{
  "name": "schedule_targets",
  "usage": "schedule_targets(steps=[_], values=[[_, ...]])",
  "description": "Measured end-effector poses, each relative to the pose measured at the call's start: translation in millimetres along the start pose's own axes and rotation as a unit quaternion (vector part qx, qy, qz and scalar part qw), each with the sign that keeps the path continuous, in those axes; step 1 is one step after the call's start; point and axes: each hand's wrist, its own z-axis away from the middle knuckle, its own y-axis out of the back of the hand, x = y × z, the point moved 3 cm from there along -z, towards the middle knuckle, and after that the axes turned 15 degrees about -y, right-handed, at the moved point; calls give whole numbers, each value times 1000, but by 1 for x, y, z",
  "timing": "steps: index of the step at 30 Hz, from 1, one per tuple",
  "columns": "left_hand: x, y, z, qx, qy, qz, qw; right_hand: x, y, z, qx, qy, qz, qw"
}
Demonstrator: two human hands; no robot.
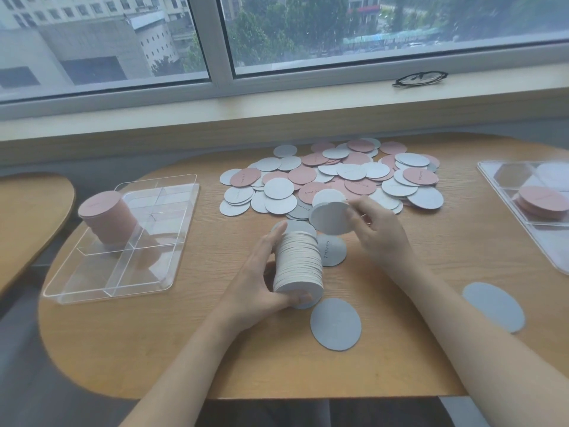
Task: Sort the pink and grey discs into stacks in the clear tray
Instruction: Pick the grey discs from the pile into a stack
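My left hand (261, 272) grips a tall stack of grey discs (298, 263) standing on the wooden table in front of me. My right hand (375, 232) pinches a few grey discs (331, 215), held tilted just above and behind that stack. Behind both hands lies a loose heap of pink and grey discs (332, 177). A clear divided tray (166, 278) sits at the left, and a tall stack of pink discs (107, 220) stands in its back left compartment.
Single grey discs lie flat near the front edge (335, 323), at the right (494, 306) and beside the stack (332, 251). A second clear tray (489, 171) with pink discs (542, 201) sits at the right edge. Glasses (420, 78) rest on the windowsill.
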Motion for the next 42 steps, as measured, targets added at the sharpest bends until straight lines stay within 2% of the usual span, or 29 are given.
schedule_targets(steps=[6,9,13,17,20,23,28,33,38,40,42], values=[[5,-3,-1,-8,4,19,1000,-9,-18,14,-92,15,-68,993],[4,-4,-1,-15,7,7,1000,-13,-18,18,-113,15,-85,990],[0,-6,0,-34,17,-49,998,-11,-25,20,-130,26,1,991],[2,-5,0,-33,28,-82,996,-9,-28,21,-183,23,28,982],[1,-6,-1,-31,38,-97,994,-13,-34,29,-252,54,106,960],[3,-7,-2,-50,43,-122,990,-14,-42,34,-280,79,198,936],[10,-10,-3,-89,37,-162,982,-17,-41,37,-257,102,215,937],[6,-11,-2,-62,67,-148,985,-17,-49,43,-263,100,195,939],[2,-10,-2,-27,37,-133,990,-15,-46,35,-234,99,160,954],[1,-9,-1,-8,30,-122,992,-13,-34,19,-156,91,120,976],[0,-7,0,11,24,-110,994,0,-15,-5,-19,81,159,984]])
